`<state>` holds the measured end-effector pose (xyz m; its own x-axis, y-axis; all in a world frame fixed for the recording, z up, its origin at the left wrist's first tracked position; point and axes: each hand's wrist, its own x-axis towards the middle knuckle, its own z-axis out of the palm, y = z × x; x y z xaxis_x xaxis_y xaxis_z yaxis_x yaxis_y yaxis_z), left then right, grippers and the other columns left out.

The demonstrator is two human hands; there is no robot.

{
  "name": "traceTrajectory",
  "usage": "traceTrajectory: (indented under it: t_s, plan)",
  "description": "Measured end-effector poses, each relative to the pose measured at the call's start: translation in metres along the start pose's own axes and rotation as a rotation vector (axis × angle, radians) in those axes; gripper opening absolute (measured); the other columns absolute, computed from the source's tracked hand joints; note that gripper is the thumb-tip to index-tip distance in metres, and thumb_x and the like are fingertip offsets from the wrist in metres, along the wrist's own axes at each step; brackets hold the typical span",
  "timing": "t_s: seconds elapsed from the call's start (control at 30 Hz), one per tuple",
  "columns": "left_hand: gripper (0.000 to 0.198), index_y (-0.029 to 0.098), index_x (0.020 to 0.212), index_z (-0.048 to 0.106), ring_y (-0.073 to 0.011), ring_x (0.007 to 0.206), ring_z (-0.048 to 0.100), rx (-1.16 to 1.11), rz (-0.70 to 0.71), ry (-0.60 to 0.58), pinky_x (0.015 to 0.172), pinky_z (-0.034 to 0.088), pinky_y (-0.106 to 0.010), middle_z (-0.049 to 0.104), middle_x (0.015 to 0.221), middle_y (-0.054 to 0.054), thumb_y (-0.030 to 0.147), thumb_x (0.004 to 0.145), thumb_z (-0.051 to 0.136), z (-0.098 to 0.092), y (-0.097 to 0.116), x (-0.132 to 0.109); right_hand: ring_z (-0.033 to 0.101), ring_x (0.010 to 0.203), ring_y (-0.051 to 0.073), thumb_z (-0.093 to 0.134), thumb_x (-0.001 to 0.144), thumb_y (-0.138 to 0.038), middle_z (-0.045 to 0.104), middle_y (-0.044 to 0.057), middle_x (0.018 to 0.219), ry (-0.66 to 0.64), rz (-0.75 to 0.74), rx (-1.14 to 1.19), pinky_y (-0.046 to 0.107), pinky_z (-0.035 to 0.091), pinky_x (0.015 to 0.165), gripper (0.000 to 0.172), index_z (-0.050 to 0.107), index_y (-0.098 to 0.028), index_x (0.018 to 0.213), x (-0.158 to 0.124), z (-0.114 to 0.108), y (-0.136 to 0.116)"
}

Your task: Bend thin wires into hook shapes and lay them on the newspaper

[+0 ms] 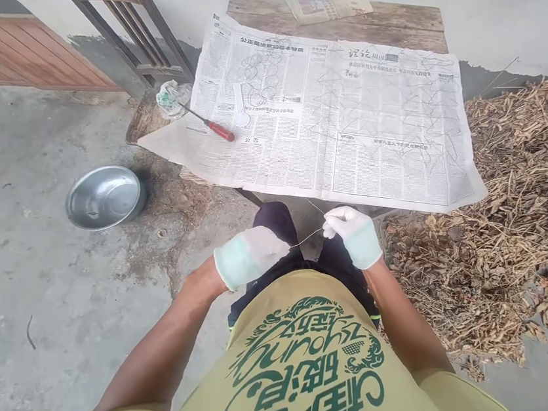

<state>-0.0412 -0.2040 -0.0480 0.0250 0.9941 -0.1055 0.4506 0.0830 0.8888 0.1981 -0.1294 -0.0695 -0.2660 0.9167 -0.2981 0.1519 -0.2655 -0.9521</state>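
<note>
Both my hands wear white gloves and sit over my lap, just below the near edge of a low table. My left hand point(251, 256) is closed into a fist around one end of a thin wire point(307, 237). My right hand point(352, 233) pinches the same wire at its other end, fingertips pressed together. The wire runs taut between the two hands, and a short length rises from my right fingers toward the table edge. A spread newspaper point(323, 119) covers the table, with several bent wire shapes lying on it.
A red-handled screwdriver point(214, 126) and a white spoon point(240, 109) lie on the newspaper's left side, beside a crumpled bag point(172, 98). A metal bowl point(104, 196) stands on the concrete at left. A wooden chair point(126, 24) leans behind. Dry straw point(516, 207) is piled at right.
</note>
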Motion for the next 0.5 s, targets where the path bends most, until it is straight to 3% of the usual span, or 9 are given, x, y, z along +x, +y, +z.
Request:
traceTrajectory:
  t_s: [0.1, 0.23, 0.37, 0.5]
  plan:
    - [0.022, 0.028, 0.066, 0.078, -0.0213, 0.065, 0.066, 0.036, -0.024, -0.043, 0.062, 0.048, -0.029, 0.073, 0.065, -0.003, 0.045, 0.081, 0.075, -0.015, -0.005, -0.006, 0.069, 0.061, 0.016, 0.065, 0.083, -0.025, 0.074, 0.001, 0.067, 0.038, -0.005, -0.011, 0.031, 0.057, 0.064, 0.01, 0.073, -0.02, 0.082, -0.001, -0.002, -0.004]
    - [0.034, 0.026, 0.096, 0.085, -0.0226, 0.075, 0.074, -0.034, -0.136, 0.103, 0.075, 0.058, -0.032, 0.081, 0.082, -0.005, 0.057, 0.085, 0.075, -0.025, -0.025, -0.009, 0.069, 0.062, 0.016, 0.066, 0.085, -0.028, 0.075, 0.002, 0.07, 0.094, -0.013, -0.011, 0.032, 0.058, 0.066, 0.011, 0.073, -0.02, 0.082, -0.003, -0.005, -0.011]
    - [0.053, 0.017, 0.11, 0.082, -0.021, 0.072, 0.073, -0.306, -0.202, 0.128, 0.081, 0.061, -0.037, 0.081, 0.088, -0.01, 0.061, 0.081, 0.079, -0.005, -0.036, -0.007, 0.068, 0.061, 0.016, 0.068, 0.085, -0.03, 0.075, 0.002, 0.071, 0.093, -0.011, 0.049, 0.033, 0.058, 0.064, 0.012, 0.074, -0.02, 0.083, -0.005, -0.004, -0.014]
    - [0.041, 0.015, 0.095, 0.083, -0.024, 0.083, 0.075, -0.513, -0.146, 0.121, 0.089, 0.06, -0.04, 0.081, 0.097, -0.014, 0.051, 0.075, 0.088, 0.025, -0.032, -0.004, 0.068, 0.061, 0.016, 0.069, 0.085, -0.03, 0.075, 0.002, 0.072, 0.087, 0.003, 0.089, 0.033, 0.058, 0.064, 0.011, 0.074, -0.021, 0.083, -0.006, 0.003, -0.013]
